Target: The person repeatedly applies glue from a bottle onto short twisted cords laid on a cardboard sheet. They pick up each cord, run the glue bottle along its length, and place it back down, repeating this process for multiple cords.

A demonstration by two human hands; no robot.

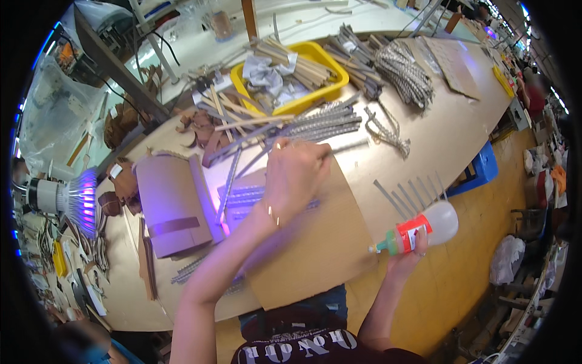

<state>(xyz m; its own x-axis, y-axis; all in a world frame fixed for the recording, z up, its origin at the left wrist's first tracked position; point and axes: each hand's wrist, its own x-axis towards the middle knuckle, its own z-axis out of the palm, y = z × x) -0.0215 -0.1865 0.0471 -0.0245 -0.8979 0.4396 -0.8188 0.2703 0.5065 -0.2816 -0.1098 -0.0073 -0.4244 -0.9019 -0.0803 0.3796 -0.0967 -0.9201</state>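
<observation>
My left hand (295, 176) is over the middle of the table, its fingers closed on a thin grey strip (353, 146) that sticks out to the right. Under my wrist, braided grey straps (245, 197) lie side by side in violet light. My right hand (412, 250) is wrapped round a translucent glue bottle (441, 223) with a red label and green cap. The bottle is tilted on its side, its nozzle pointing left. Just beyond it, several short grey strips (405, 201) lie in a spaced row by the table's right edge. Brown cardboard (315, 242) lies between my arms.
A yellow basket (339, 73) of strips and crumpled paper stands at the back, with bundles of braided straps (403, 70) beside it. On the left are a curved brown board (167, 188) and a lamp (60, 197) shining violet. A blue crate (482, 167) stands beyond the right edge.
</observation>
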